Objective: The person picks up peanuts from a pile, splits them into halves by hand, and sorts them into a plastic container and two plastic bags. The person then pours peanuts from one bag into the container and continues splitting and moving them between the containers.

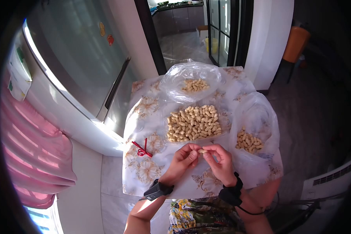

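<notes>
A single peanut [202, 151] is held between my two hands, just in front of a clear tray. My left hand [184, 158] has its thumb and fingers closed at the peanut's left end. The fingers of my right hand [219, 160] pinch its right end. Many unshelled peanuts [193, 123] fill the clear tray [171, 141] beyond my hands. Behind it, a clear plastic bag [173, 76] lies open with peanuts [195, 85] inside. Another plastic bag [257, 107] at the right holds several peanuts [248, 141].
Red ribbon or ties [143, 149] lie at the left of the flowered tablecloth [148, 167]. A large grey appliance [85, 50] stands left of the table. An orange chair [296, 45] is at the back right. Pink cloth [35, 144] hangs at the far left.
</notes>
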`<state>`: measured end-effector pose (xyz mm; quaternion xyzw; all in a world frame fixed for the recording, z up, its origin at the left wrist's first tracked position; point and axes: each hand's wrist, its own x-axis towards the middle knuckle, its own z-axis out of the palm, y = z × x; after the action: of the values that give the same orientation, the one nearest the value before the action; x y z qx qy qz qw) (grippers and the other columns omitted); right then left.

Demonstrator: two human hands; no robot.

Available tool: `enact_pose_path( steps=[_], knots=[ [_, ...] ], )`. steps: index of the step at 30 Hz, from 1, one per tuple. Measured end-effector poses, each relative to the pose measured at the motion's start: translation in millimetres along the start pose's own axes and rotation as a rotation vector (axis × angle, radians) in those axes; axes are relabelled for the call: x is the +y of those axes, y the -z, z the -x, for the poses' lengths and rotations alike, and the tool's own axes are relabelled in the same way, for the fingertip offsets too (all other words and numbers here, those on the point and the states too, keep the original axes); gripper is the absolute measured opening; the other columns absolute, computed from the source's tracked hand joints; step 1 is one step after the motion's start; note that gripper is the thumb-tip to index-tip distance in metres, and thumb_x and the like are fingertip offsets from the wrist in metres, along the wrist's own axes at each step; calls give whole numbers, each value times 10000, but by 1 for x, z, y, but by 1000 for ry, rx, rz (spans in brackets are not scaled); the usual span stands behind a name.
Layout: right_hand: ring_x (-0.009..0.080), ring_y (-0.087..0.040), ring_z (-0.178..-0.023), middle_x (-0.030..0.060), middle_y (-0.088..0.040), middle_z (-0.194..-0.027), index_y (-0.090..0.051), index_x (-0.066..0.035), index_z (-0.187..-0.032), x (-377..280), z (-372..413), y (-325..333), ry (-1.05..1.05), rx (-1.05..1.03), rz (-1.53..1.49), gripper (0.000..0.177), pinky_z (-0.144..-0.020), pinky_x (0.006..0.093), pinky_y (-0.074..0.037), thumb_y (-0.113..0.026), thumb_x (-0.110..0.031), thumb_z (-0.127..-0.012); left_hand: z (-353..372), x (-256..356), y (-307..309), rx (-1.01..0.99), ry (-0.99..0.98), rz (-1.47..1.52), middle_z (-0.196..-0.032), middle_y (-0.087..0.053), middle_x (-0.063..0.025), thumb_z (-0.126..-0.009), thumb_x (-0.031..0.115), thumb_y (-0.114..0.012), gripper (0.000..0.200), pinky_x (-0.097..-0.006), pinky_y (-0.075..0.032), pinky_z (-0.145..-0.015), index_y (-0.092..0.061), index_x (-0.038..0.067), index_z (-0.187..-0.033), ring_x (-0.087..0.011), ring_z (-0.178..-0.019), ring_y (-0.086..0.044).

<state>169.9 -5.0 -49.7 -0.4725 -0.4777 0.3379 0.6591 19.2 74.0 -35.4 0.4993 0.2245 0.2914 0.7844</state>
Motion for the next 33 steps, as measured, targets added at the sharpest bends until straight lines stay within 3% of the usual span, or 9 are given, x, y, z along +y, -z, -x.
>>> enact_pose_path(
  steps=[5, 8, 11, 20, 24, 26, 33],
  knots=[
    [143, -678, -827, 88, -707, -959, -642, 13, -1057, 4, 1, -1, 61, 43, 98, 169, -768, 274, -533, -679, -53, -906, 2, -5, 1, 120, -233, -419, -773, -507, 97, -952, 114, -661, 159, -169, -291, -577, -624, 27, -1080, 5, -645, -360],
    [130, -674, -793, 81, -709, -894, -652, 19, -1008, 1, 1, 1, -11, 53, 136, 140, -720, 268, -531, -684, -75, -909, 3, -3, -7, 156, -211, -425, -706, -469, 114, -950, 121, -665, 136, -174, -273, -558, -641, 22, -1041, 4, -623, -327],
    [114, -662, -731, 65, -702, -809, -654, 22, -947, -1, 0, 0, -95, 100, 99, 134, -669, 256, -522, -695, -99, -907, 4, -7, -3, 141, -228, -458, -728, -522, 103, -945, 96, -663, 141, -175, -289, -541, -646, 12, -1057, 8, -622, -353],
    [73, -617, -655, 41, -674, -701, -638, 22, -846, -4, 0, 1, -113, 91, 138, 181, -610, 239, -491, -692, -134, -922, 3, -11, -2, 148, -282, -584, -671, -484, 78, -951, 110, -655, 116, -189, -304, -526, -629, 7, -997, -9, -593, -358],
    [72, -619, -676, 41, -681, -733, -652, 17, -885, 1, 1, 1, -177, 74, 121, 160, -620, 239, -491, -691, -134, -922, 1, -14, -2, 202, -270, -577, -681, -495, 75, -968, 127, -635, 120, -191, -321, -537, -614, 9, -960, -13, -608, -375],
    [75, -632, -754, 42, -680, -862, -634, 29, -993, 3, 2, 1, -101, 37, 99, 146, -653, 216, -499, -633, -114, -964, 0, -15, -3, 216, -313, -509, -690, -505, 71, -987, 156, -612, 152, -196, -339, -548, -609, 8, -953, -17, -621, -389],
    [91, -643, -725, 51, -696, -815, -662, 10, -1006, -2, 0, 0, -100, 47, 97, 132, -663, 243, -508, -664, -100, -933, 2, -8, -3, 177, -220, -421, -787, -563, 38, -1032, 194, -532, 217, -197, -372, -628, -623, 1, -993, -23, -710, -424]
  ],
)
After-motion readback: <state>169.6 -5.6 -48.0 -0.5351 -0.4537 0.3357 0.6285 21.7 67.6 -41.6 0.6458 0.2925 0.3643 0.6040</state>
